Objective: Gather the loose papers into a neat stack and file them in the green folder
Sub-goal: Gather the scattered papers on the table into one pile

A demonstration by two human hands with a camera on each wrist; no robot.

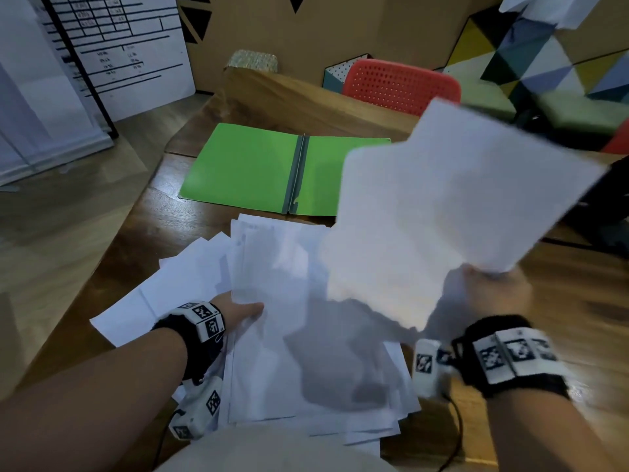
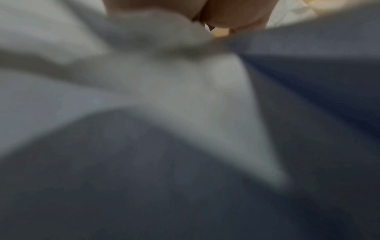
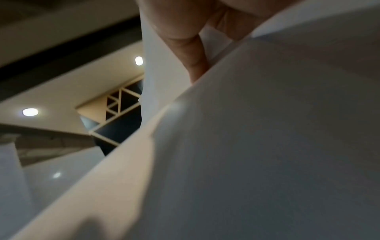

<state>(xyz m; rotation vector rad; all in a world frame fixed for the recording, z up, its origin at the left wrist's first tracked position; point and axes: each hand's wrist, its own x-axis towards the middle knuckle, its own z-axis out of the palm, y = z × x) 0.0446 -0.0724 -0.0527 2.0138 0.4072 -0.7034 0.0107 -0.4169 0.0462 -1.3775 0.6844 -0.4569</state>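
Note:
The green folder (image 1: 252,168) lies open and flat on the wooden table (image 1: 306,103), beyond the papers. A loose pile of white papers (image 1: 272,352) is spread at the table's near edge. My left hand (image 1: 243,313) holds the pile's left edge, thumb on top, fingers hidden under the sheets. The left wrist view shows only blurred paper (image 2: 185,97) with fingertips (image 2: 226,17) at the top. My right hand (image 1: 493,289) pinches the lower corner of a few sheets (image 1: 459,206) raised above the table, covering the folder's right half. In the right wrist view, fingers (image 3: 185,42) grip those sheets (image 3: 267,146).
A red perforated chair (image 1: 401,85) stands behind the table's far edge, with cardboard boxes (image 1: 340,25) beyond it. A white board with printed lines (image 1: 119,52) leans at the left on the floor. A black cable (image 1: 456,434) runs off the near right table edge.

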